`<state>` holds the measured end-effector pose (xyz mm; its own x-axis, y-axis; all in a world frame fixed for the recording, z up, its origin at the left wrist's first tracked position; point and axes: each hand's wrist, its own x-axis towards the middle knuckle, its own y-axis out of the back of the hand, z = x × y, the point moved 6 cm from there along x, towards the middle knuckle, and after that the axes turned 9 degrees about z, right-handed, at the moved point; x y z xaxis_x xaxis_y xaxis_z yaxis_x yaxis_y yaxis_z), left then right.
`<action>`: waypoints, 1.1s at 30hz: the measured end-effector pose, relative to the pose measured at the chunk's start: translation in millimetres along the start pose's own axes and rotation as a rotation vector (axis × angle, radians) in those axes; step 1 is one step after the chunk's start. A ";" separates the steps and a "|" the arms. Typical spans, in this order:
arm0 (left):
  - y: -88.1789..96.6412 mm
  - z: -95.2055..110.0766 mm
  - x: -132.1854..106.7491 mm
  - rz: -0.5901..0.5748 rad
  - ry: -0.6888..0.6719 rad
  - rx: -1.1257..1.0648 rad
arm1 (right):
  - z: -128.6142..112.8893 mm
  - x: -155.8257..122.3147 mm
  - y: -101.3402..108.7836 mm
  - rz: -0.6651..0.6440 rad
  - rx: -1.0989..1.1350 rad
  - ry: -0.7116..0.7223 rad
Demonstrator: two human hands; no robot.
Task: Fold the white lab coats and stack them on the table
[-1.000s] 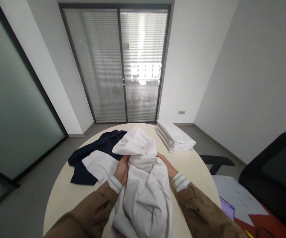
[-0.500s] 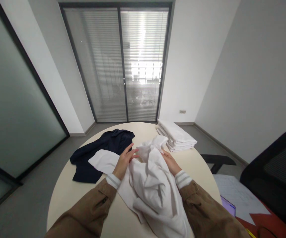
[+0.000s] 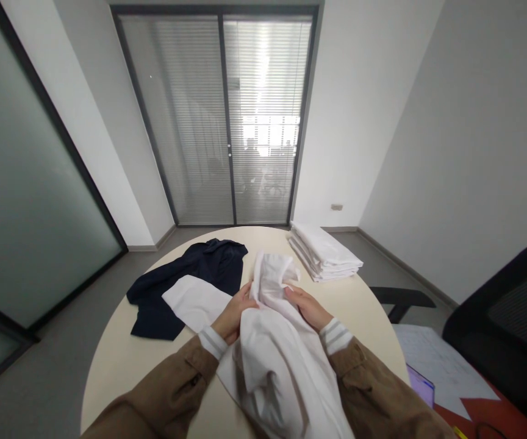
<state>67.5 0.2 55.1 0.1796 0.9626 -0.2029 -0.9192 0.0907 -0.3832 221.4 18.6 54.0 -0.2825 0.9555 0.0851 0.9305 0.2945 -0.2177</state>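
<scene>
A crumpled white shirt [image 3: 282,360] lies along the near half of the round table, its upper part gathered and raised between my hands. One white sleeve [image 3: 194,302] stretches out to the left, partly over a dark navy garment [image 3: 190,268]. My left hand [image 3: 236,314] is closed on the shirt's left edge near the collar, thumb on top of the cloth. On the opposite edge, my right hand [image 3: 307,306] pinches the fabric, its thumb showing on top and the other fingers partly hidden.
A stack of folded white cloth [image 3: 325,251] sits at the table's [image 3: 130,390] back right. Beyond the right edge are a black chair [image 3: 505,323], papers [image 3: 428,350], and a phone-like device with a lit purple screen [image 3: 421,385]. Glass doors with blinds [image 3: 263,122] stand behind.
My left hand's fingers have closed on the cloth and moved lower. The shirt's upper end is now straighter and more upright between both hands. My right hand's thumb has come over the fabric.
</scene>
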 end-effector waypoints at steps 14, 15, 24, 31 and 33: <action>83.2 40.6 42.8 0.267 -0.263 0.208 | -9.0 10.7 70.7 0.461 0.174 0.101; 85.2 40.2 42.7 0.299 -0.257 0.226 | -7.0 10.0 66.5 0.425 0.180 0.075; 86.5 52.1 29.6 0.411 -0.373 0.063 | 1.8 10.3 69.6 0.350 0.100 0.007; 89.3 44.5 32.2 0.404 -0.296 -0.277 | 20.5 16.6 86.7 0.401 -0.003 -0.029; 91.4 43.5 33.5 0.403 -0.277 -0.267 | 27.5 14.8 81.7 0.339 -0.016 -0.085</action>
<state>-25.7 51.9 52.5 -0.3002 0.9420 -0.1498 -0.7687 -0.3319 -0.5467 286.8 57.2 10.7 0.0257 0.9972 -0.0708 0.9781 -0.0397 -0.2045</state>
